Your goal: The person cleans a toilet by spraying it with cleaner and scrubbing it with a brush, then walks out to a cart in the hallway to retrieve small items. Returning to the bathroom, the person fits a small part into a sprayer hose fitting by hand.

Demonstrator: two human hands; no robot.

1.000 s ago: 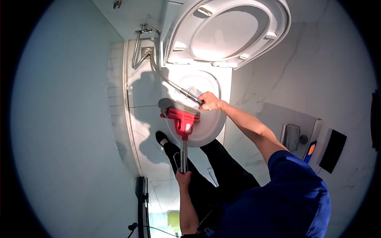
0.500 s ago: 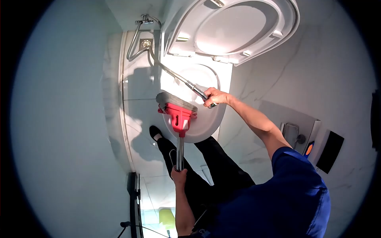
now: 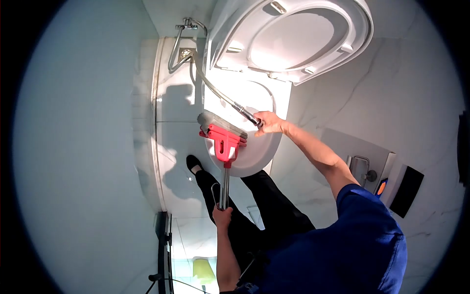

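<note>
My left hand (image 3: 223, 216) is closed around the metal pole of a sponge mop (image 3: 226, 147). The mop has a red plastic head and a grey sponge roll, held over the front of the toilet bowl (image 3: 262, 159). In my right hand (image 3: 270, 122) is a handheld sprayer (image 3: 247, 114), its chrome body angled above the bowl, beside the sponge. A flexible hose (image 3: 210, 87) runs from the sprayer back to the wall valve (image 3: 187, 25). Whether water is coming out I cannot tell, because the bright glare hides it.
The toilet seat and lid (image 3: 293, 41) are raised. Beside the valve lies a floor drain (image 3: 186, 54). A glass panel (image 3: 83, 147) borders the left side. At the right, a paper holder (image 3: 361, 169) is on the wall. A yellow-green object (image 3: 203, 270) is near the bottom.
My right hand has turned slightly, and the sprayer's angle has shifted a little with it. The mop head remains over the bowl's front. The whole view has moved slightly.
</note>
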